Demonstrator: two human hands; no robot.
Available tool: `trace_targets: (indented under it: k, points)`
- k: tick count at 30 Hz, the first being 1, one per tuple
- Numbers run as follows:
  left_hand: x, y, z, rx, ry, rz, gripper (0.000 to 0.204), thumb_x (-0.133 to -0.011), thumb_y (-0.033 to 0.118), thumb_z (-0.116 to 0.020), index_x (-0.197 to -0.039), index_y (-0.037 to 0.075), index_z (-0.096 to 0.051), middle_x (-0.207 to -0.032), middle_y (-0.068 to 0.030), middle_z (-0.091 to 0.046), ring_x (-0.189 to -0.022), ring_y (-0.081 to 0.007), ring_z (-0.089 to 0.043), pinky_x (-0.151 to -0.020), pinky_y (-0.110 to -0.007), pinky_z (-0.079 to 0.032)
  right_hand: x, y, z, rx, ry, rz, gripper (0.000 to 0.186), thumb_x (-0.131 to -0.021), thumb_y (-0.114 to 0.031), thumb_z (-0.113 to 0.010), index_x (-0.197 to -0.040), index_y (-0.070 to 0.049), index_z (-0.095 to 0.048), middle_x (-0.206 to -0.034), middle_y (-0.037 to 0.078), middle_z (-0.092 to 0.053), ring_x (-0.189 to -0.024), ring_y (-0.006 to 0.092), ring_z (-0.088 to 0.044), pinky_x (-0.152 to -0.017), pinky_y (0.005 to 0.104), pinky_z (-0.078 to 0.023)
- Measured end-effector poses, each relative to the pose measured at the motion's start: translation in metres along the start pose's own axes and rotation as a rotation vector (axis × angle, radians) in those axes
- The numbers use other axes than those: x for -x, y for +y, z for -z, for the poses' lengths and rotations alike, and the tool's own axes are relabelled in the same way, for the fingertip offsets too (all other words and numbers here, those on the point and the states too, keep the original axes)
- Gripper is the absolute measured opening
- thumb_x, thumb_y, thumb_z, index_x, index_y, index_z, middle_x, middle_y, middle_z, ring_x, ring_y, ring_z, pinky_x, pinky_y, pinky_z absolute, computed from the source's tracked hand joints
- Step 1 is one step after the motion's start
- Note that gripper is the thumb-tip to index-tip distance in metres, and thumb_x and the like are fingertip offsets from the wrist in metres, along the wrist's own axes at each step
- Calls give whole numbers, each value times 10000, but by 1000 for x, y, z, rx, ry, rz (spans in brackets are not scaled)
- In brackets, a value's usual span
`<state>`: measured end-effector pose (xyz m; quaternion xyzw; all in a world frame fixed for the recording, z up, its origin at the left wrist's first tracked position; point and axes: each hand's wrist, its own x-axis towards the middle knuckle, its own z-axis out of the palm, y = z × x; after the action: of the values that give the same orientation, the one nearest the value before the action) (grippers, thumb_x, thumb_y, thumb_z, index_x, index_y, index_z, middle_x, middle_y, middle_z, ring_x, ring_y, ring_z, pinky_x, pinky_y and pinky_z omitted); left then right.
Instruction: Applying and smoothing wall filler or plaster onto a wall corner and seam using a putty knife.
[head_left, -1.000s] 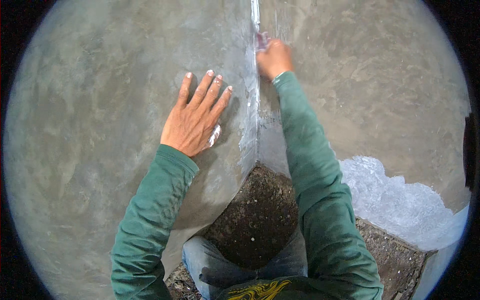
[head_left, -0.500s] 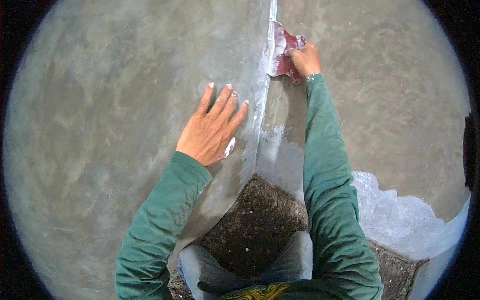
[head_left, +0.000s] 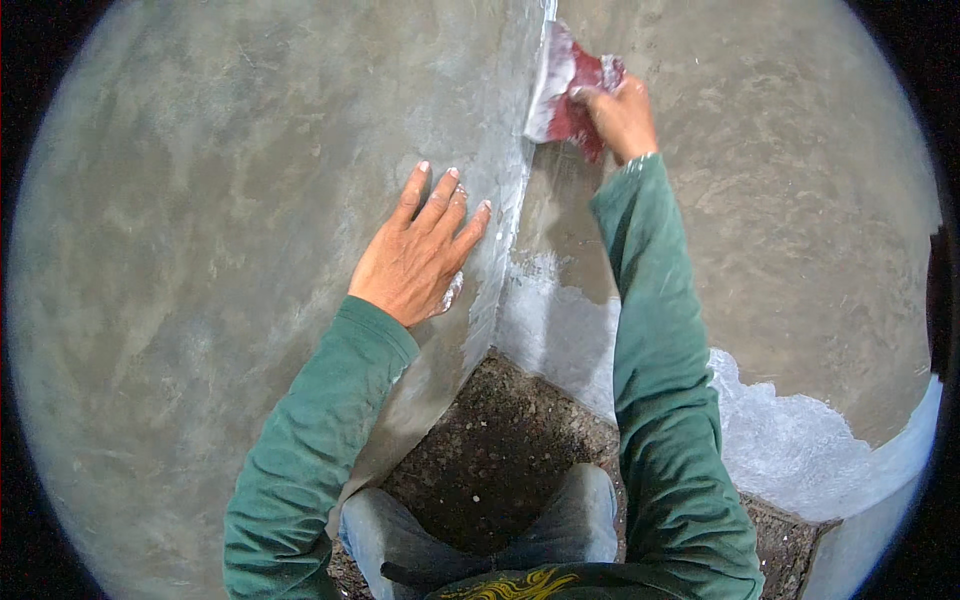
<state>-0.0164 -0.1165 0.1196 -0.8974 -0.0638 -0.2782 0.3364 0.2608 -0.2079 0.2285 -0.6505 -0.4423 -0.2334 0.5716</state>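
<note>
A dark red putty spreader [head_left: 574, 125], its blade smeared with white, is gripped in my right hand [head_left: 624, 115]. Its edge lies along the inside corner where two grey plastered walls meet. White putty [head_left: 517, 185] runs as a narrow line down that corner. Against the left wall [head_left: 220, 230] rests my left hand [head_left: 412, 245], fingers spread and nothing in it. White residue coats its fingertips and the side of the palm.
To the right, the other wall [head_left: 790, 200] carries a rough white-grey coated patch [head_left: 775, 430] along its lower part. Below the corner is a dark, gritty floor [head_left: 490, 450], with my knees in jeans over it.
My right hand and the spreader have shifted slightly upward, and the spreader has tilted a little. My left hand stays nearly in place against the wall.
</note>
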Motion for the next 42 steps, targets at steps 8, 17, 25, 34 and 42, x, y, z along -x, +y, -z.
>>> trace_targets:
  k: [8,17,25,34,42]
  points:
    - [-3,2,1,-22,-15,-21,772,-756,406,-708,-1420,172,-392,-1343,-61,-497,-1361,-247,-352,-1198,-500,-157,-42,-7,-24,303,40,70,267,-694,-170,-663,-737,93,-643,-747,232,-664,-725,332,-664,-705,428,-511]
    - [-4,1,2,-44,-13,-14,746,-770,389,-694,-1418,171,-396,-1336,-65,-503,-1354,-245,-362,-1197,-497,-161,-62,-17,19,276,-27,78,287,-689,-185,-638,-810,72,-682,-721,214,-677,-653,293,-670,-660,405,-520]
    - [-1,0,0,-61,-22,-1,726,-788,390,-681,-1421,176,-396,-1332,-55,-503,-1355,-240,-359,-1201,-493,-155,-32,-59,-16,233,-3,141,304,-699,-200,-663,-814,82,-672,-860,282,-674,-841,398,-674,-760,440,-530]
    - [-6,4,5,-82,-63,-28,741,-784,400,-682,-1426,175,-389,-1347,-55,-493,-1358,-239,-355,-1201,-495,-154,-80,-49,-29,452,49,127,350,-681,-213,-610,-886,63,-678,-936,280,-667,-892,419,-662,-832,441,-522]
    - [0,0,4,-128,-72,-17,724,-803,430,-660,-1424,177,-388,-1372,-55,-475,-1368,-237,-341,-1203,-501,-146,-32,-39,33,45,-115,32,258,-705,-175,-614,-802,53,-684,-742,220,-677,-708,339,-673,-660,420,-510]
